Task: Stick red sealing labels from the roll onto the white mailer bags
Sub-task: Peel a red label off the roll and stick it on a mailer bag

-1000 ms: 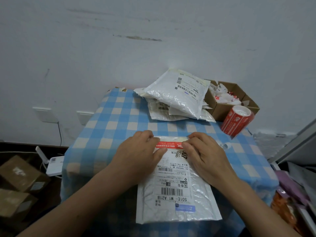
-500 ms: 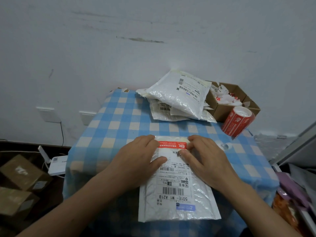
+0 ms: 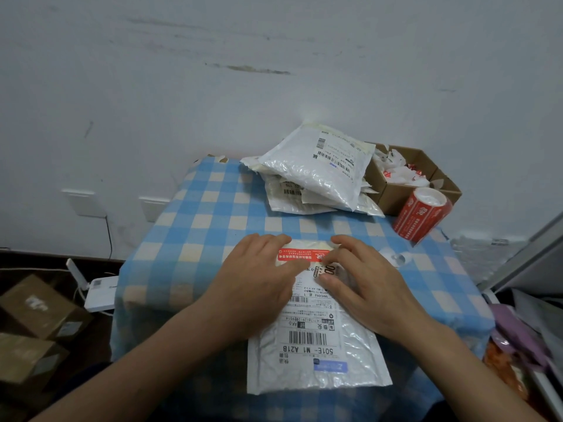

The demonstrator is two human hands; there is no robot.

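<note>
Head view: a red sealing label (image 3: 300, 256) lies across the far end of a white mailer bag (image 3: 316, 373), over the folded flap. The bag lies flat near the front edge of a table covered in a blue checked cloth (image 3: 189, 239), its printed shipping label (image 3: 310, 327) with barcode facing up.

The left hand (image 3: 256, 287) lies flat on the bag's left side, fingers straight and close together, the fingertips touching the red label's left end. The right hand (image 3: 365, 284) rests on the bag's right side with fingers gently bent and slightly spread, fingertips pressing at the red label's right end and the thumb lying on the shipping label just below it. Neither hand grips anything.

Farther back on the table sits a pile of white mailer bags (image 3: 316, 175), the top one tilted with its barcode showing. Just right of the pile stands an open cardboard box (image 3: 396, 194) holding crumpled white and red scraps. The roll of red labels (image 3: 422, 217) leans against the box's front, near the table's right edge.

Left of the table, on the floor, are brown cartons (image 3: 36, 303) and a white router (image 3: 100, 292). Two wall plates (image 3: 82, 202) are on the pale wall behind.
</note>
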